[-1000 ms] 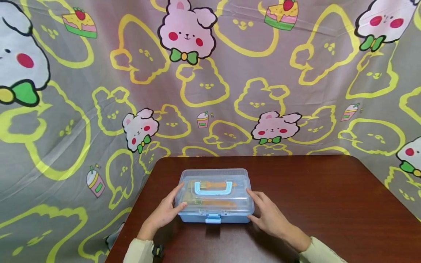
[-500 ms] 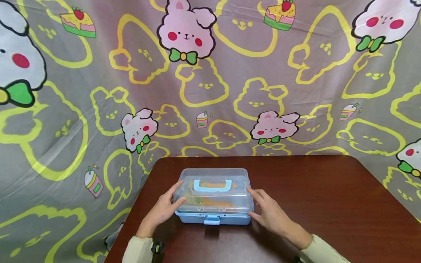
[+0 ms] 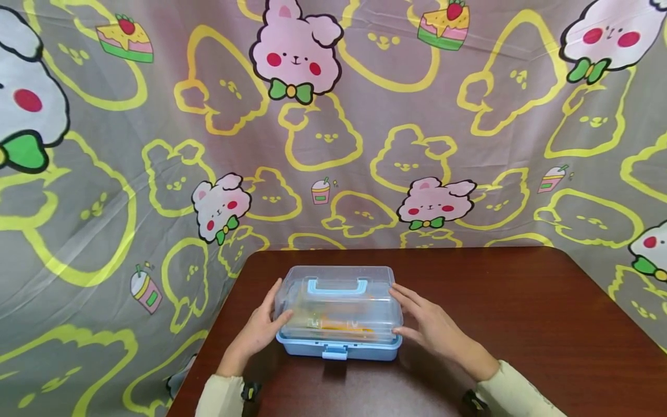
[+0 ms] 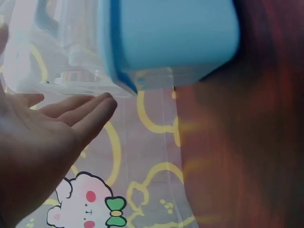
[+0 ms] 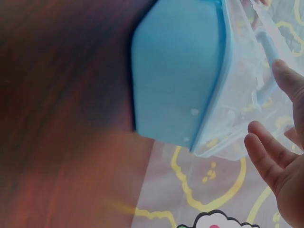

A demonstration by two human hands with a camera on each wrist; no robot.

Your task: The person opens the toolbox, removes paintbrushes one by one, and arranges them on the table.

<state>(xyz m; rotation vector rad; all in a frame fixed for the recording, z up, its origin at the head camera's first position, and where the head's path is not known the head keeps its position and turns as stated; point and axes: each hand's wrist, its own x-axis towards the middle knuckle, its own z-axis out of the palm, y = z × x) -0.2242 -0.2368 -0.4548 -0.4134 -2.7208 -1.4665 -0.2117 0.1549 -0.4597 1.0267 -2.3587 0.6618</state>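
A blue plastic storage box stands on the table, its clear lid (image 3: 377, 307) tilted up at the front over the blue base (image 3: 362, 351). A light-blue handle (image 3: 337, 292) tops the lid; the front latch (image 3: 334, 353) hangs on the base. Orange brush-like items (image 3: 344, 328) show through the plastic, blurred. My left hand (image 3: 254, 334) touches the lid's left side, thumb at the front and fingers extended along the side (image 4: 42, 128). On the other side, my right hand (image 3: 436, 331) touches the lid with spread, fairly straight fingers (image 5: 268, 152). Some fingertips are hidden behind the lid.
The dark reddish-brown table (image 3: 495, 301) extends far to the right of the box. A grey curtain (image 3: 323, 145) printed with rabbits and yellow outlines hangs behind and on both sides. Each wrist wears a dark strap.
The lid's front edge has risen off the base, and a gap now shows above the rim. Both hands have moved slightly up with it. The base has shifted very little.
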